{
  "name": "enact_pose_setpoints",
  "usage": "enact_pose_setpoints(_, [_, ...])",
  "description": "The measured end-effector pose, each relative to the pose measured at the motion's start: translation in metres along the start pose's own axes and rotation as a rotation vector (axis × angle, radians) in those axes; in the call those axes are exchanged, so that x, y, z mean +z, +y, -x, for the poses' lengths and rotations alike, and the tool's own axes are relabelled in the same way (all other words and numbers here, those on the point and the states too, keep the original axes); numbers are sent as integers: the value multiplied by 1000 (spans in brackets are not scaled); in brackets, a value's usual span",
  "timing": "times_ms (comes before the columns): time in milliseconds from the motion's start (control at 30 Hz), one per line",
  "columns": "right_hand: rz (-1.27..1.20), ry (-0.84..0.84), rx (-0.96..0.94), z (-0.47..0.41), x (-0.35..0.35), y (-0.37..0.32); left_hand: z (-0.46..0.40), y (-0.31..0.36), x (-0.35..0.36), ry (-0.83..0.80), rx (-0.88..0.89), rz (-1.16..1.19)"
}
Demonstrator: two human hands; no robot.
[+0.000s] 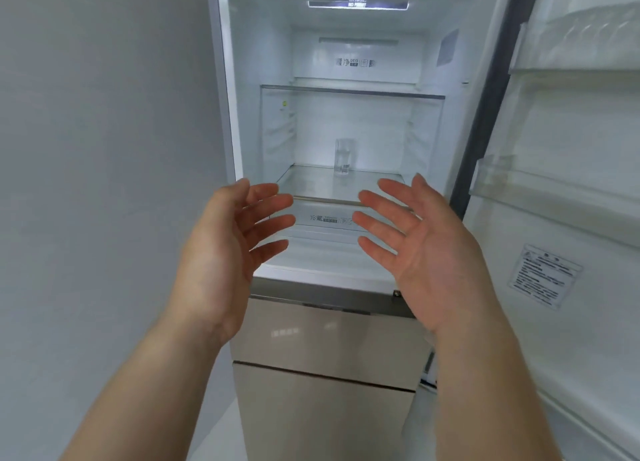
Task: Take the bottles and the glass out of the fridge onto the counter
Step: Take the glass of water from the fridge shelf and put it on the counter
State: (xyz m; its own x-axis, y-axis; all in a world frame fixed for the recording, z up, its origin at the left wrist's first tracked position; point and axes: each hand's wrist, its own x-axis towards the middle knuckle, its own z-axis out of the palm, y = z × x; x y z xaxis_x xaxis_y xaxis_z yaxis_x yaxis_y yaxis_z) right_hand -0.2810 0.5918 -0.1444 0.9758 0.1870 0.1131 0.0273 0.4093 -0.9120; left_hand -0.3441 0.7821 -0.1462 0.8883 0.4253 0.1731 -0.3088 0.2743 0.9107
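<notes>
Both hands are raised before the open fridge (242, 79), palms turned toward each other, holding nothing: the left hand (228, 249) and right hand (426, 252) have their fingers spread and relaxed. Beyond them, a clear glass (344, 157) stands upright on the lower glass shelf (304, 180), toward the back. To the right hangs the open door (568, 190).

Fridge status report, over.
Left hand and right hand open, empty, before fridge. Glass upright on shelf, untouched. No bottles visible. Path clear.
</notes>
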Motion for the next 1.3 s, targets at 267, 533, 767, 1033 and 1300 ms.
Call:
enact_pose_setpoints(267, [44,37,-44,-95,31,14,-113,-14,-5,-61,-24,63])
enact_pose_setpoints(533, [85,202,-118,-171,68,27,-230,-16,-19,-208,-70,124])
enact_pose_setpoints(767, [136,325,-101,-225,62,45,-295,-55,-13,-223,-181,110])
enact_pose_setpoints(1033, [160,329,-48,-327,29,65,-367,-106,18,-102,-192,72])
enact_pose_setpoints(1300, [269,221,15,-444,-9,77,-438,-156,58,74,-172,-14])
